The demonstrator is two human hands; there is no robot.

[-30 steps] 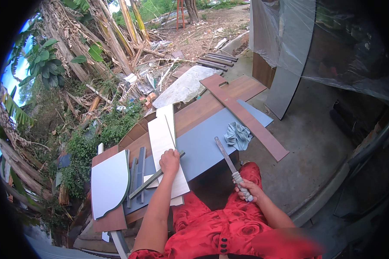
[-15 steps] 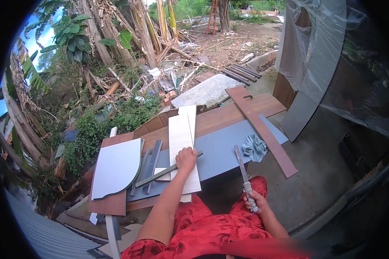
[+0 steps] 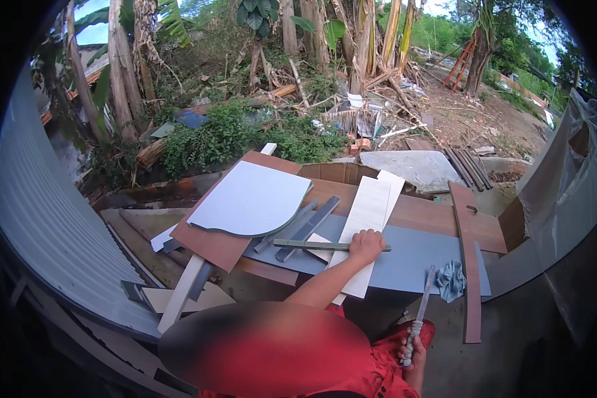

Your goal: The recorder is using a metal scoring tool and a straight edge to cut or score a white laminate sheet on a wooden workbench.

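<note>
My left hand (image 3: 367, 246) is closed round a narrow grey-green strip (image 3: 305, 245), which lies crosswise over a cream board (image 3: 365, 211). A second cream board (image 3: 393, 189) shows from beneath the first, at a slight angle. Low in front of me, my right hand (image 3: 412, 350) grips the wrapped handle of a long flat-bladed tool (image 3: 426, 298), its blade pointing up and away. Left of the boards lie two dark grey strips (image 3: 310, 227) and a small cream piece (image 3: 320, 248). A crumpled blue-grey cloth (image 3: 451, 281) rests just right of the blade.
A blue-grey panel (image 3: 414, 255) lies under the boards. At left, a white curved panel (image 3: 249, 196) sits on a brown board (image 3: 209, 222). A brown plank (image 3: 467, 265) crosses the right end. Plastic-wrapped panels (image 3: 564, 172) stand at far right; corrugated sheet (image 3: 36, 179) stands far left.
My view has turned to the left, so the work surface appears farther right. Both hands keep their holds on the strip and the bladed tool.
</note>
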